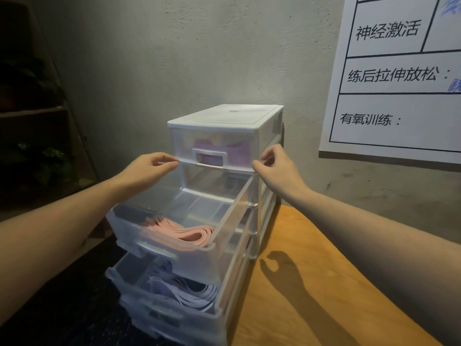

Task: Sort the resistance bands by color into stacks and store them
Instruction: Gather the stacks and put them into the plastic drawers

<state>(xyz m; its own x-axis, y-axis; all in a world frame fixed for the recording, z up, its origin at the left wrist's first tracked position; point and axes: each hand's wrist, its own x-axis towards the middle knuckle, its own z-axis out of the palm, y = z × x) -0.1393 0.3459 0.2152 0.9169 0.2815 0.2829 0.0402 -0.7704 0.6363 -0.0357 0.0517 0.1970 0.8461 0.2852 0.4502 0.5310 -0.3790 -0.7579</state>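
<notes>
Because the bands are thin, flat loops of soft rubber, they look light and floppy, best lifted as a pinched stack from the folded end so none slides loose; nearest, the lowest open drawer [139,278] holds pale lilac bands [184,290] heaped at its front right; above it the middle drawer [159,236], pulled well out, holds pink bands [182,229] lying flat against its front wall; these clear plastic drawers seem light and a little flexible, so an even push at both corners should suit them; farther back, the left hand [149,167] and right hand [274,168] each pinch a lower front corner of the top drawer [212,146], nearly flush in the drawer unit [224,116], purple bands [239,152] showing through its front; the unit stands on the wooden desk [311,270] against the wall.
</notes>
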